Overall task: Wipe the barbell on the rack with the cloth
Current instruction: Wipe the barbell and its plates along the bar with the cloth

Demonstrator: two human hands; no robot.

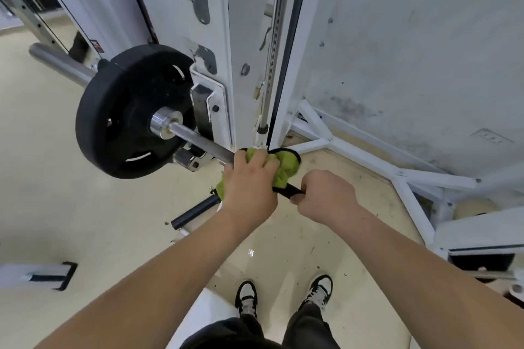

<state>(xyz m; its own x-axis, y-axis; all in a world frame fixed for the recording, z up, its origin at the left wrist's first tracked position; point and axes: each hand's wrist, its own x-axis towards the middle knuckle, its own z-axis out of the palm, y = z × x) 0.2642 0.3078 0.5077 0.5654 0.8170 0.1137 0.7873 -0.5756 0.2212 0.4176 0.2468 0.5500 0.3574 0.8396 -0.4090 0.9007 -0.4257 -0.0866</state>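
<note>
A steel barbell (pixel 202 141) rests on the white rack (pixel 224 65), running from upper left toward me, with a black weight plate (pixel 124 110) on its sleeve. My left hand (pixel 251 181) presses a crumpled lime-green cloth (pixel 286 168) around the bar, just past the rack upright. My right hand (pixel 326 193) is closed around the bar's dark section (pixel 286 191) right next to the cloth. The bar under both hands is hidden.
A chrome guide rod (pixel 276 37) runs down the rack upright. White base struts (pixel 368 161) spread over the floor at right, along a stained wall (pixel 425 51). A short black peg (pixel 195 211) sticks out low on the left. My shoes (pixel 283 296) stand on the cream floor.
</note>
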